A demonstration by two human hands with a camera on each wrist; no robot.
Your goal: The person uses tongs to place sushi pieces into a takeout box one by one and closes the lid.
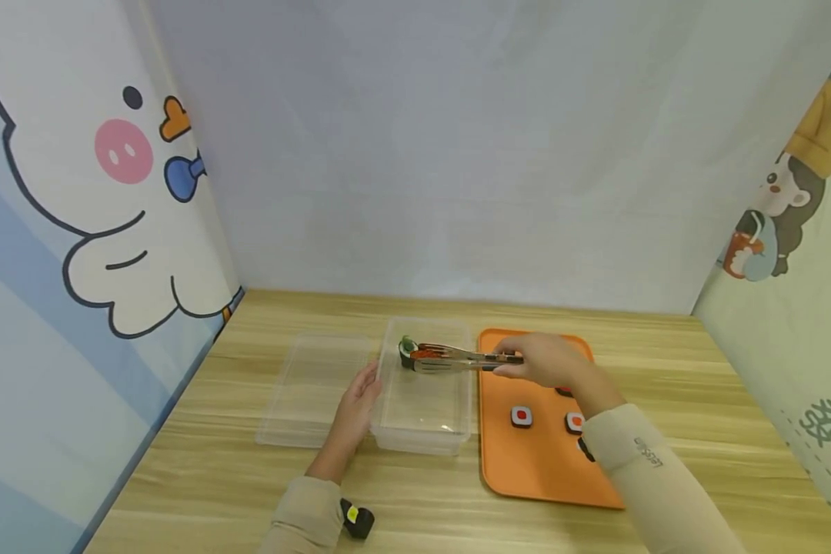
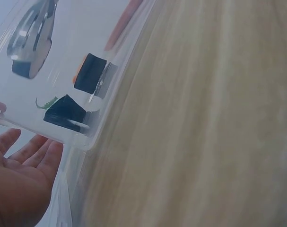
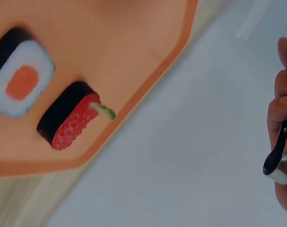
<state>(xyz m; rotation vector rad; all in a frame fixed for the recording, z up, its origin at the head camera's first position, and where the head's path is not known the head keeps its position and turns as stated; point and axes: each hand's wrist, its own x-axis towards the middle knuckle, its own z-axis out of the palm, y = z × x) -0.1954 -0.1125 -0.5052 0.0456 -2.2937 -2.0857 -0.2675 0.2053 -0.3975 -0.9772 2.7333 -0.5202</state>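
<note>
My right hand (image 1: 543, 360) grips metal tongs (image 1: 457, 358) by their dark handles above a clear plastic box (image 1: 422, 442). At the tongs' tips, toward the box's far left corner, is toy sushi (image 1: 407, 352) with green on top. In the left wrist view the tongs pinch a sushi piece (image 2: 32, 66). Two other dark-wrapped pieces are inside the box there: one with orange (image 2: 91, 73), one with green (image 2: 65, 113). My left hand (image 1: 353, 408) touches the box's left side with extended fingers (image 2: 51, 158).
Right of the box lies an orange tray (image 1: 519, 469) with several sushi pieces, including a red-centred one (image 1: 522, 417) and a red-topped one (image 3: 72, 116). A clear lid (image 1: 305, 396) lies left of the box. A black-and-yellow piece (image 1: 358, 522) is beside my left sleeve.
</note>
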